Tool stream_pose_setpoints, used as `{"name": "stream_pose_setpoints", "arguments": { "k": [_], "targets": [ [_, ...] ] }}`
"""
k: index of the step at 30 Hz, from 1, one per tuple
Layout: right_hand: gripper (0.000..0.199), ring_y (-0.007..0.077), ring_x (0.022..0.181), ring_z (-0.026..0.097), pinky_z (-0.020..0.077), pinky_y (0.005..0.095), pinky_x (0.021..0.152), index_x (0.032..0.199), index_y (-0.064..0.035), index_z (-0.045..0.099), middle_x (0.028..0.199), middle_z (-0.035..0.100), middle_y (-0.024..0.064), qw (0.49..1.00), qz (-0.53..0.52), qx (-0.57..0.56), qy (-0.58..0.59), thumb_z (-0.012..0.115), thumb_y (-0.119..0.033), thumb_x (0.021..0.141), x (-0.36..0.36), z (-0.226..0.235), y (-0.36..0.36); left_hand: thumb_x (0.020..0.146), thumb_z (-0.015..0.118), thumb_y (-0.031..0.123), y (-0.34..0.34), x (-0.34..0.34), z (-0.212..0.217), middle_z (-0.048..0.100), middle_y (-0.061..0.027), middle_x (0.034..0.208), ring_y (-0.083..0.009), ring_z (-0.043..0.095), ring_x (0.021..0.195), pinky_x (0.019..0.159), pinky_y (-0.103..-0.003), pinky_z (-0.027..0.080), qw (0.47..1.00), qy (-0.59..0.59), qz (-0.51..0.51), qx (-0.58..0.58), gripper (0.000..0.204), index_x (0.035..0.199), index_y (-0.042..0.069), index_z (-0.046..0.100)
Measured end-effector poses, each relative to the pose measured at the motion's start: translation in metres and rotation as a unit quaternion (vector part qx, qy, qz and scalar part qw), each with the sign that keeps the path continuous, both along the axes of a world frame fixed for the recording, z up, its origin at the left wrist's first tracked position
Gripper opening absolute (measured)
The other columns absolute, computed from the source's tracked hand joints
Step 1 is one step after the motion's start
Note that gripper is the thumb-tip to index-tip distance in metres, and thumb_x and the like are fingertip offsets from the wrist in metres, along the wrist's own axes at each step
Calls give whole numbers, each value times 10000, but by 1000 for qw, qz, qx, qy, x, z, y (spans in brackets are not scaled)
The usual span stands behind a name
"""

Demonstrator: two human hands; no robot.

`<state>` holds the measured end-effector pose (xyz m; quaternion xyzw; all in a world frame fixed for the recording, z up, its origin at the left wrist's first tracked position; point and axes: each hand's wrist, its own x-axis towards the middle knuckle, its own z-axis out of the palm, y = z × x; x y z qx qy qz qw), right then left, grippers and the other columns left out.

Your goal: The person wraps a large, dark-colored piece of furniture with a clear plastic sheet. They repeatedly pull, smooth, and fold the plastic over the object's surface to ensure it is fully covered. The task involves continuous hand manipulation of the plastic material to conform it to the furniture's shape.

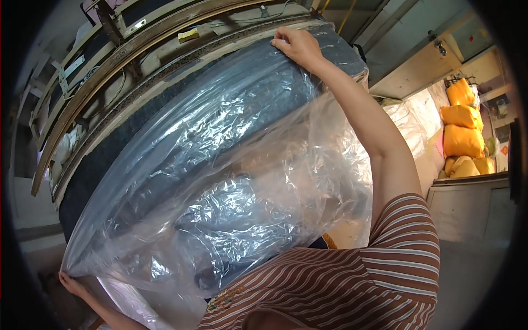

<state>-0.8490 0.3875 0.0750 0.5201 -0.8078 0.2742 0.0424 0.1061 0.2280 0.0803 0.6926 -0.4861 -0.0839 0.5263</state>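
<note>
A large sheet of clear plastic film (220, 143) stretches between my two hands, crumpled and shiny across its middle. Its far edge runs in a long curve over a dark tabletop (118, 146), and its near part hangs down in front of me. At the far right of the table, my right hand (300, 47) pinches a corner of the film with its fingers closed. Low at the left, my left hand (71, 285) grips the other end, fingers closed on the edge.
Behind the tabletop runs a long frame with wooden rails (99, 104), on which a small yellow block (188, 36) lies. Orange-yellow bundles (463, 137) are stacked on a shelf at the right, above a pale cabinet (467, 212). More plastic film (415, 124) lies beyond my right arm.
</note>
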Motion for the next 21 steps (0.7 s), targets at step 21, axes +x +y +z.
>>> {"name": "stream_pose_setpoints", "arguments": {
  "k": [21],
  "targets": [
    [278, 148, 874, 569, 452, 286, 778, 1011, -5, 618, 928, 618, 59, 856, 186, -319, -362, 637, -235, 854, -84, 73, -24, 958, 479, 285, 30, -5, 48, 531, -130, 1280, -261, 512, 1174, 1010, -369, 415, 903, 363, -229, 18, 453, 1289, -25, 469]
  ]
}}
